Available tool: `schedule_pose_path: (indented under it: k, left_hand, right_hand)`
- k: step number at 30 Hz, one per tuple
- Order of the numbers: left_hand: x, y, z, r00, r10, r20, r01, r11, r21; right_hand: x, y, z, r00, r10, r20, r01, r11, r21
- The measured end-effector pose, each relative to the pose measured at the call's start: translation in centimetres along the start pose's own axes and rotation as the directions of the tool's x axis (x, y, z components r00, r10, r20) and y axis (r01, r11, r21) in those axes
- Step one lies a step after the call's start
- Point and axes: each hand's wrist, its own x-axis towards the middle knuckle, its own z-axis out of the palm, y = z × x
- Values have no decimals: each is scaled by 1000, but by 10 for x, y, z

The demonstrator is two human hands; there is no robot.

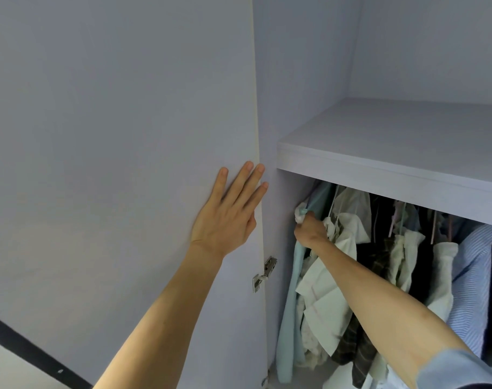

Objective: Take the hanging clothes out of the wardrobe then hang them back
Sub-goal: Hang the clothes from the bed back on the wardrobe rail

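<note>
Several garments hang in a row under the wardrobe shelf [379, 178]. Leftmost is a pale mint-green garment [288, 318]; beside it hangs a crumpled white shirt [323, 293], then a dark plaid piece [348, 343] and a blue striped shirt [472, 282]. My right hand [310, 230] reaches deep into the left end of the row and grips the top of the mint-green garment, fingers curled round bunched cloth. The rail and the hanger hooks are mostly hidden by the shelf. My left hand [230, 214] presses flat on the open wardrobe door [112, 136], fingers straight.
A metal hinge [264, 273] joins the door to the wardrobe side panel [270, 197]. The upper shelf surface [407, 127] is bare. A dark strip [28, 343] runs along the door's lower left.
</note>
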Motion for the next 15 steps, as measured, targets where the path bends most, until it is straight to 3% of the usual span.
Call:
schedule_pose_path:
  k: [8,15]
  left_hand:
    - [0,1,3,1000,9,15,-9,1000,-1]
    - [-1,0,-5,995,0,104,-1,1000,6]
  right_hand:
    - [-8,0,14,999,-41,-20,40,998,-54]
    - [-57,9,7,984,-179,21,180,976,-125]
